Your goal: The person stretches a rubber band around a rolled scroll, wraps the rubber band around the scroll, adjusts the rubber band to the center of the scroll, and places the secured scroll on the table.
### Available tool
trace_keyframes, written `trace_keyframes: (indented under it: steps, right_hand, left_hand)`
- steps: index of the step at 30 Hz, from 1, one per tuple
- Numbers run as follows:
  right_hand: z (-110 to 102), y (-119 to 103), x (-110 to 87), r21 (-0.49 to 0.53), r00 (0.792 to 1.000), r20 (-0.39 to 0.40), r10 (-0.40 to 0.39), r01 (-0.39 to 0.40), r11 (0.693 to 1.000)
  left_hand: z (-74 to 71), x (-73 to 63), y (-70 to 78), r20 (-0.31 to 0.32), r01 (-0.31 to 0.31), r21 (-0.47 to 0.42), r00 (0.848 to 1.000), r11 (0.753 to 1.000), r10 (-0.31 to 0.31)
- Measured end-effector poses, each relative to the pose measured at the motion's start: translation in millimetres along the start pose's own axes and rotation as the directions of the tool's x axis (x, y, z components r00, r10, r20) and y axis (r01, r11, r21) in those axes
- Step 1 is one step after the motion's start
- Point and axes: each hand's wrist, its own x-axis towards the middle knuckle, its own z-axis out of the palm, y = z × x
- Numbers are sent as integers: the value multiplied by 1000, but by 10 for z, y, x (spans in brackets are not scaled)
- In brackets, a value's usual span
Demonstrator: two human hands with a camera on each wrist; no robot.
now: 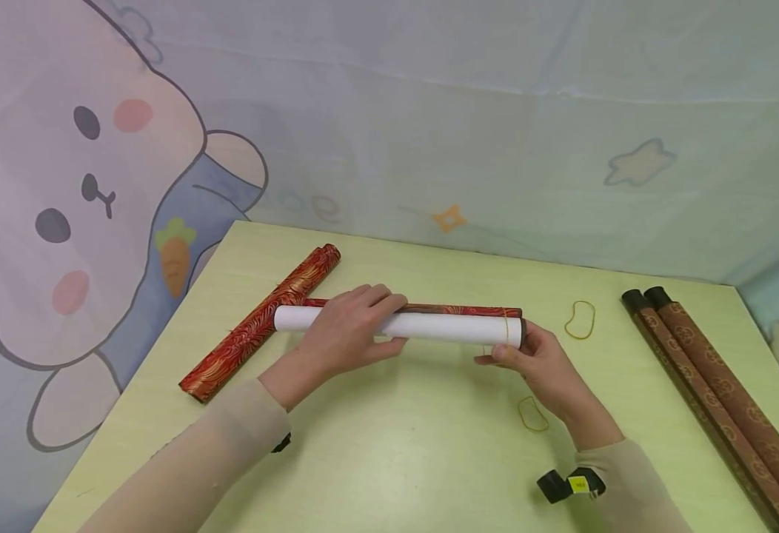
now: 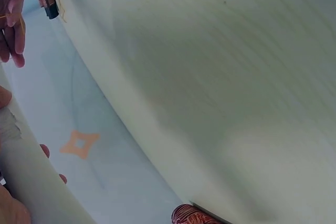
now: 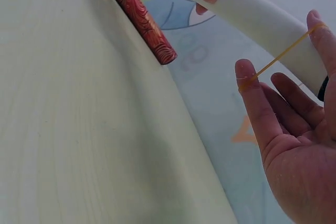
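Observation:
A white rolled scroll (image 1: 446,327) lies crosswise in the head view, with a dark right end. Along its far side shows a red-and-gold patterned strip (image 1: 459,309). My left hand (image 1: 352,329) grips the roll left of its middle, fingers over the top and thumb below. At the right end is my right hand (image 1: 549,363), thumb and fingers spread. A yellow rubber band (image 3: 283,53) is stretched between its thumb and a finger, and it crosses the roll near that end in the head view.
A red-and-gold rolled scroll (image 1: 246,340) lies slanted at the left of the table (image 1: 389,474). Two brown patterned rolls (image 1: 716,385) with black ends lie at the right. Loose rubber bands rest near the right hand, one farther back (image 1: 580,320) and one nearer (image 1: 532,413).

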Motion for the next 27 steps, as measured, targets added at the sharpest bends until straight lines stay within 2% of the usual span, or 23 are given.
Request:
trace_keyframes:
  steps: [8,14,19,23,27]
  right_hand:
    - [7,51,19,8,998,49,-30,30,1000]
    - [39,76,15,-2,998,64,-5,5,1000]
    - [63,64,8,-40,999,27,40,-39,998]
    - [75,62,15,-154,995,-27,93,-96,983]
    - [86,72,18,-341,992,-89,86,-111,934]
  left_hand:
    - [31,40,46,-45,5,41,999,999,-3]
    - [40,90,82,-42,18,69,999,997,-15]
    - [13,128,94,-25,39,70,999,997,-37]
    - [-7,136,107,-14,71,55,997,996,-70]
    - [-15,143,128,2,121,32,993,992,-121]
